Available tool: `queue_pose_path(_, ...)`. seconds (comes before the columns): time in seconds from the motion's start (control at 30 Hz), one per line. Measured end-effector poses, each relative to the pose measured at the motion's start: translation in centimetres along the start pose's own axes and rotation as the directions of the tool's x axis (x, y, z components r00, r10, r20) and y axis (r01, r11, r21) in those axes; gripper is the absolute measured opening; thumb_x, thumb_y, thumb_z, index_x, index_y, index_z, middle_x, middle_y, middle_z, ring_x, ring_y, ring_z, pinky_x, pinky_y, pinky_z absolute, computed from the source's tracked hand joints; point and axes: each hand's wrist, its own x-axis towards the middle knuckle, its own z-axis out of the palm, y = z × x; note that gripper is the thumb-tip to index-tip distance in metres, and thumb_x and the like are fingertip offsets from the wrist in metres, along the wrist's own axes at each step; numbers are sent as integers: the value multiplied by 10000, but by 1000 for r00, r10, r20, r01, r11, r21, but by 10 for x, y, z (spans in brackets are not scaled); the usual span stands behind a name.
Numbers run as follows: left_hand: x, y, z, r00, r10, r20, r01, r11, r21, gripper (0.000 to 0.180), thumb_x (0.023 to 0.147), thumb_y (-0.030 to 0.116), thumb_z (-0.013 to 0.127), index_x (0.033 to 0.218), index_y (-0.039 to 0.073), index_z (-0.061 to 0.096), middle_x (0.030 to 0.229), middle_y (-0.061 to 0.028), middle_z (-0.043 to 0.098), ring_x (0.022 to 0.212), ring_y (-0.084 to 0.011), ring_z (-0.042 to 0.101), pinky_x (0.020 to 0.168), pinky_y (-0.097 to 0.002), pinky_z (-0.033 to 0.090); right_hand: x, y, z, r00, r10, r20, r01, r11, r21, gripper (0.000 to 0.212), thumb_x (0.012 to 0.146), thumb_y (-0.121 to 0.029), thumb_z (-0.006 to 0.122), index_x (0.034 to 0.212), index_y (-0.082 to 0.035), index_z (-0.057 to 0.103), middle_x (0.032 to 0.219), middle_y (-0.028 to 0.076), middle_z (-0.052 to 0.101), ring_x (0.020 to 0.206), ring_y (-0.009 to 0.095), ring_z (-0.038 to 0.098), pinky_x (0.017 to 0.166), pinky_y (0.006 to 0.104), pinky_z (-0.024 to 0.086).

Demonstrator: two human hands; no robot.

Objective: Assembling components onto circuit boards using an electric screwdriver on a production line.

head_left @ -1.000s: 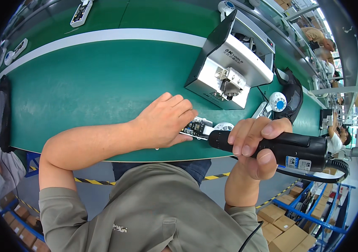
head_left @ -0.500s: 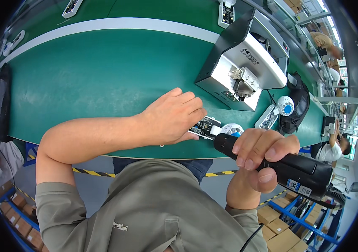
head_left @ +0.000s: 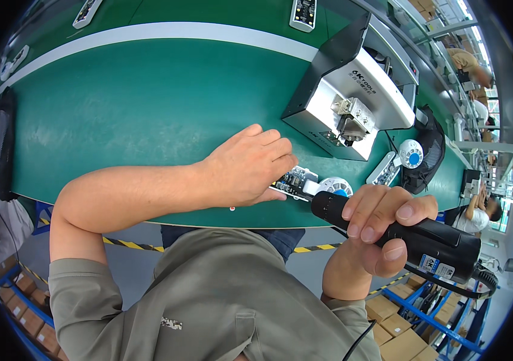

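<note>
My left hand (head_left: 250, 165) is curled over the near end of a white handheld device with its circuit board (head_left: 294, 182) uncovered, pressing it at the table's front edge. A white round head with a blue centre (head_left: 336, 186) joins the device's right end. In my right hand (head_left: 383, 219) is a black electric screwdriver (head_left: 443, 243), its fingers wrapped round the body. The screwdriver's nose points left, beside the round head and the board's right end. Its bit tip cannot be made out.
A metal screw feeder box (head_left: 344, 102) stands behind my right hand. Another round-headed device (head_left: 383, 168) lies by a black mesh bag (head_left: 428, 150). Beyond a white strip (head_left: 166, 33), more devices (head_left: 303, 15) lie on a green surface. A small red-and-white piece (head_left: 232, 209) sits near the front edge.
The screwdriver and my right hand have shifted slightly right and back from the board. The devices beyond the white strip have slid left. My left hand has stayed nearly still.
</note>
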Motion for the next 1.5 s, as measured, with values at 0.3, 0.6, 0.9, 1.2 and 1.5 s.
queue_pose_path(0.3,0,6,3,976,100,-195,-125,985,-121,291,753,236,742,980,115,607,971,-23,510,849,-190,471,834,-345,343,1,-11,14,985,-6,-175,28,992,125,342,818,-152,709,1068,-109,479,707,56,621,593,189,619,595,315,510)
queue_pose_path(0.6,0,6,3,945,127,-302,-191,962,-194,127,767,161,719,822,127,609,885,-1,497,805,-179,469,856,-359,346,4,-13,18,985,-66,-161,86,989,123,348,834,-168,701,1078,-120,458,734,47,640,604,177,630,599,309,519)
queue_pose_path(0.9,-2,8,1,952,80,-294,-181,925,-333,142,747,137,736,807,127,607,835,9,506,778,-173,475,850,-354,347,4,-19,25,980,-78,-185,103,986,128,340,845,-174,693,1082,-120,455,731,44,637,605,174,633,605,300,523)
queue_pose_path(1.2,-1,6,1,950,95,-299,-186,937,-295,221,740,215,770,892,134,631,920,17,549,840,-165,508,862,-356,330,3,-19,26,985,-103,-139,114,991,75,331,833,-168,698,1067,-109,472,714,50,624,607,184,629,613,297,519)
queue_pose_path(1.5,-3,2,-3,994,10,-108,-12,1000,-12,522,663,316,802,1089,116,576,1045,-32,523,934,-201,478,871,-362,328,-6,-9,12,989,-73,-125,72,997,-13,323,879,-217,622,1139,-101,470,723,42,589,605,150,588,627,291,496)
